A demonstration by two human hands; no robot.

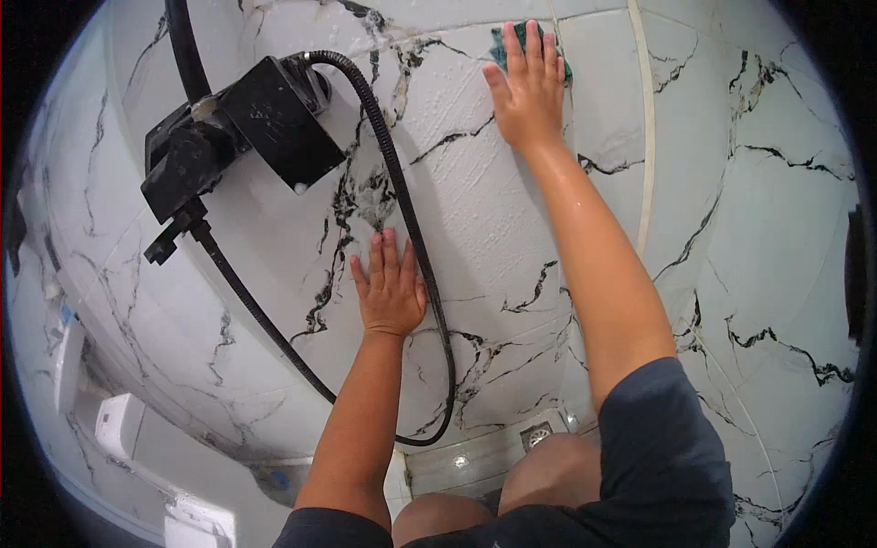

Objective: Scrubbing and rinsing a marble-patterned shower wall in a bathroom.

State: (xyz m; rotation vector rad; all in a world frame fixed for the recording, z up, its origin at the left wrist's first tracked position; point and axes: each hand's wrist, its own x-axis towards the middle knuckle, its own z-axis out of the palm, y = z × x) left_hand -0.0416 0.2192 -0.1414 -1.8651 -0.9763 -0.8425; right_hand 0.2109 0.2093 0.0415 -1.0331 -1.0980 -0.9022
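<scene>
My right hand presses a dark green cloth or scouring pad flat against the marble-look wall tile, high on the wall near a tile joint. Part of the green piece is hidden under the fingers. Lower and to the left, my left hand rests on the tile with its fingers apart and nothing in it. A black shower hose loops around the right side of that hand. Wet droplets and streaks cover the tile between the two hands.
A black shower mixer juts from the wall at upper left, with a black riser pipe above it. White bathroom fixtures stand at lower left. A floor drain lies near my knees. A dark object is at the right rim.
</scene>
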